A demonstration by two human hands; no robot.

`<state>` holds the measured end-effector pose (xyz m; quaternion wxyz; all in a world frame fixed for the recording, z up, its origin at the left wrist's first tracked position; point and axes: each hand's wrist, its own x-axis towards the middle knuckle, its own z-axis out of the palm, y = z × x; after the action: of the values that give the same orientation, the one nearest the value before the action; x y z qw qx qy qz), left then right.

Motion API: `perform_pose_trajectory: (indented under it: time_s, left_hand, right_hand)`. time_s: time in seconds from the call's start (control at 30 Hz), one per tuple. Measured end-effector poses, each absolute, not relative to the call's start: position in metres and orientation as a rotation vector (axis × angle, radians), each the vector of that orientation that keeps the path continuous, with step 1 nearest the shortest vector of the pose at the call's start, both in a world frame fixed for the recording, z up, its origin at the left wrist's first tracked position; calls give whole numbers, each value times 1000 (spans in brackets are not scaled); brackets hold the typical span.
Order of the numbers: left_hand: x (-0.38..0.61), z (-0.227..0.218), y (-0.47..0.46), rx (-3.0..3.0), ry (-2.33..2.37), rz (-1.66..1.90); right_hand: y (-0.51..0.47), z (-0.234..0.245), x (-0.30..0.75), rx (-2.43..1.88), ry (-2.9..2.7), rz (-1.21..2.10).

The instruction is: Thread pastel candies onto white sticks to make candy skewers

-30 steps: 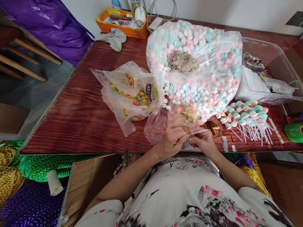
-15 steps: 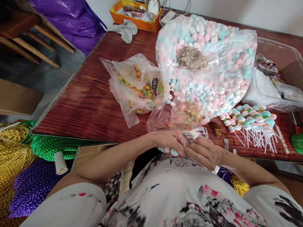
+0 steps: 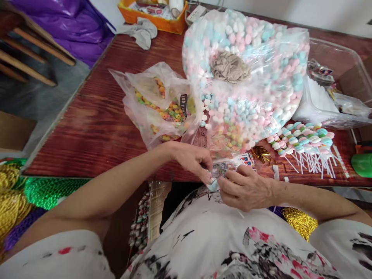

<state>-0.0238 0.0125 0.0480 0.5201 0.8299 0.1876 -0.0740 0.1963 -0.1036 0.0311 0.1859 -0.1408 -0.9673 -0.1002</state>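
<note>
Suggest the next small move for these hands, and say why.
Probably have the left hand steady the pale blue piece: it shows between that hand and the right hand, by the front edge of the table, and how firmly it is held cannot be seen.

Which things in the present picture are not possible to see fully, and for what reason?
Head view: pale piece between left hand and right hand, mostly covered by fingers; whole shape hidden.
Head view: fine detail on the printed sheet, too small and blurred to read.
Head view: green object, cut off by the right edge.
Head view: shiny purple bundle, cut off by the top edge.
</note>
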Motion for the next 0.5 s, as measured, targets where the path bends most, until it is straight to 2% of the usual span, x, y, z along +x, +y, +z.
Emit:
perform_pose_trajectory:
  time_s: [0.07, 0.13, 0.2, 0.23, 0.3, 0.43, 0.5]
  left_hand:
    - [-29, 68, 0, 2313, 544, -37]
    - [-28, 77, -25, 2659, 683, 350]
    - [-22, 67, -50, 2858, 482, 670]
    - [-18, 57, -57, 2881, 326, 634]
    - [-9, 36, -58, 2799, 376, 574]
    - [-11, 25, -35, 2244, 622, 924]
    - [-17, 29, -34, 2243, 648, 1045]
  right_hand:
    - [-96, 26, 193, -586, -2683, -315]
    - [-79, 21, 194, -838, -2580, -300]
    - [-61, 21, 197, -1091, -2384, -187]
    - [-55, 22, 197, -1145, -2263, -112]
    - [-52, 23, 191, -1123, -2053, 62]
    - [-70, 14, 165, -849, -2009, 387]
    - [-75, 8, 160, -845, -2019, 518]
